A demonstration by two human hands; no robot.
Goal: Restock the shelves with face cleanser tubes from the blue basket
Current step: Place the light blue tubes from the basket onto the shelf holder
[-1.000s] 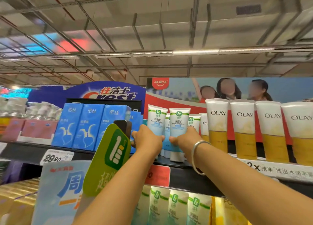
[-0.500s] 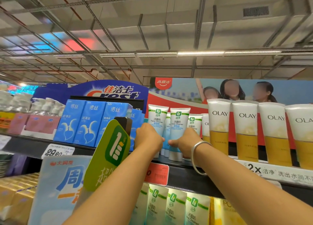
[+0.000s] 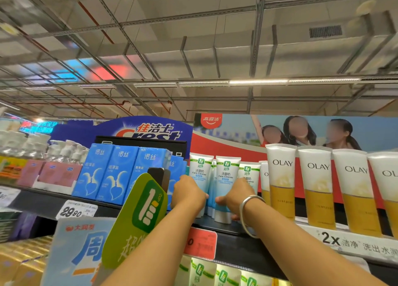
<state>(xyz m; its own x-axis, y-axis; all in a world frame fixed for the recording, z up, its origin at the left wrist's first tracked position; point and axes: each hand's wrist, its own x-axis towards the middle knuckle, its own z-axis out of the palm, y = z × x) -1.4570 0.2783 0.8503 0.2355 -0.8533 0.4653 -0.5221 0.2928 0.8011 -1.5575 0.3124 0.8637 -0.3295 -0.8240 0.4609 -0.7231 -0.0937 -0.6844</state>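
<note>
Shelf (image 3: 226, 226) tubes: left hand (image 3: 189, 196) grips one cleanser tube (image 3: 201, 173), right hand (image 3: 235, 196) its neighbour (image 3: 226, 178); Olay tubes (image 3: 282, 178) crowd rightward.

I'm in a supermarket, toiletries aisle. Dark shelf (image 3: 228, 229) packed with rows of face cleanser tubes (image 3: 226, 178), Olay tubes (image 3: 280, 178) and blue boxes (image 3: 120, 173). A price tag reading 29.80 (image 3: 74, 210) and an orange tag (image 3: 201, 243) on the shelf edge. Crest sign (image 3: 148, 130) and brand banner (image 3: 237, 133) behind, green promo card (image 3: 140, 217), bare industrial ceiling (image 3: 193, 49) with strip lights.
</note>
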